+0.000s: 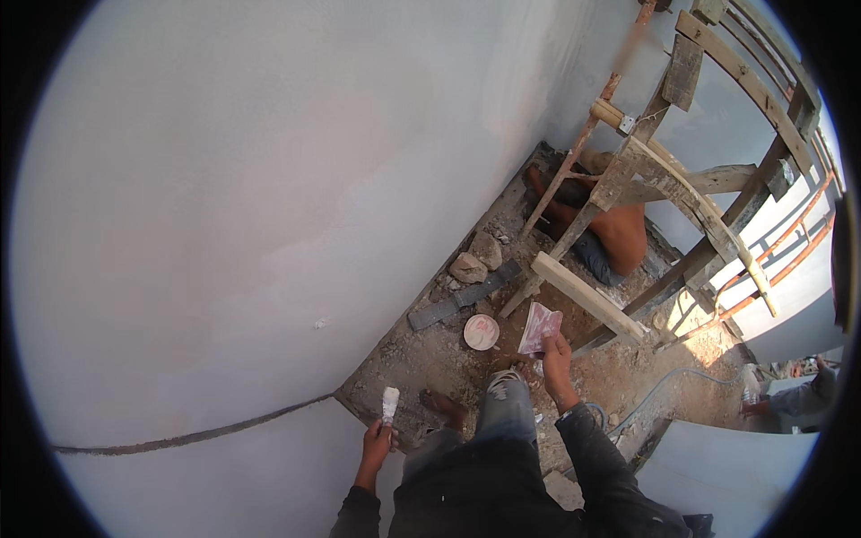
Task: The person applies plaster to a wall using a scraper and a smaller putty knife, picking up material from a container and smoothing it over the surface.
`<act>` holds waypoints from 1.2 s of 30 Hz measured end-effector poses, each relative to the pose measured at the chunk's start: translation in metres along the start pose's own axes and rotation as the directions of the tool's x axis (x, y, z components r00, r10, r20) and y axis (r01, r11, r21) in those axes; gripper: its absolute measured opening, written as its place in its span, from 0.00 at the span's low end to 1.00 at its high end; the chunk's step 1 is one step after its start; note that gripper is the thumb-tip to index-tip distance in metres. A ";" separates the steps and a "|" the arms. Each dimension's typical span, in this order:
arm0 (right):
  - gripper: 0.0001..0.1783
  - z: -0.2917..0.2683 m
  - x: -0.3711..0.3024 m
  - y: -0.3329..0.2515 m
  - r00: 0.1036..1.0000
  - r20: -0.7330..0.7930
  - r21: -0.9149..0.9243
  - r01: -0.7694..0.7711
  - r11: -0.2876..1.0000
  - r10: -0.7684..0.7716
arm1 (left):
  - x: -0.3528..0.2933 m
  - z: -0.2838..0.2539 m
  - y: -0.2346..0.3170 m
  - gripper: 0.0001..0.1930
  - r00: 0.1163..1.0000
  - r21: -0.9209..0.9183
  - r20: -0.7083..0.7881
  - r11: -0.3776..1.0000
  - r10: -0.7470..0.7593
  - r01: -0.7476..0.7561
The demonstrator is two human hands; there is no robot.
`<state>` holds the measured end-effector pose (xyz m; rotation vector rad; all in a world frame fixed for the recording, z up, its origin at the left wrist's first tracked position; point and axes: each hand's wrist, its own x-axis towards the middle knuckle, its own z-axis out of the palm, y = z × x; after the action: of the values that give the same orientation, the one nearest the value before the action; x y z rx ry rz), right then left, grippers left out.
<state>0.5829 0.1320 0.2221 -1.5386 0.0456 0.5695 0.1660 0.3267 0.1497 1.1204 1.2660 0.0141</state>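
Observation:
My left hand [378, 442] is closed round the lower end of a putty knife [390, 403] whose upturned blade is coated with white paste. In my right hand [557, 368], fingers grip the edge of a flat, squarish plate [541, 328] smeared pink and white; its exact kind is hard to make out. Below the plate and to its left, a round pinkish-white tub or lid [482, 332] rests on the dirt floor. A pale grey wall [224, 224] fills the left side, with a lighter patch and a small white dab [320, 323] on it.
Wooden and rusty metal scaffolding [646, 170] stands at the right. Behind it a person [619, 233] crouches by the wall. Stones [469, 267] and a dark grey strip [465, 296] lie along the wall's foot. A hose [646, 399] crosses the floor; another person's leg [789, 401] shows far right.

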 end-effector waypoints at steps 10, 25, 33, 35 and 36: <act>0.16 -0.109 0.045 0.245 0.962 -0.127 -0.388 -0.273 0.880 0.243 | 0.218 0.154 -0.065 0.24 0.968 0.713 0.243 0.688 -0.057 -0.138; 0.15 -0.126 0.078 0.466 0.814 -0.123 -0.285 -0.577 0.765 0.568 | 0.514 0.346 -0.222 0.24 0.965 0.903 0.223 0.342 0.141 -0.259; 0.23 -0.156 0.233 0.577 0.863 -0.030 -0.456 -0.461 0.761 0.505 | 0.519 0.370 -0.220 0.15 0.977 0.739 0.207 0.662 -0.045 -0.127; 0.23 -0.122 0.284 0.563 0.824 -0.025 -0.382 -0.531 0.757 0.566 | 0.515 0.363 -0.230 0.14 0.989 0.719 0.140 0.691 -0.041 -0.073; 0.23 -0.115 0.302 0.569 0.838 -0.003 -0.267 -0.527 0.807 0.546 | 0.514 0.366 -0.231 0.14 0.991 0.695 0.133 0.715 -0.014 -0.083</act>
<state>0.6700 0.0795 -0.4246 -1.7619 0.3772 1.1220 0.5049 0.2612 -0.4270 1.7689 1.1511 -0.5539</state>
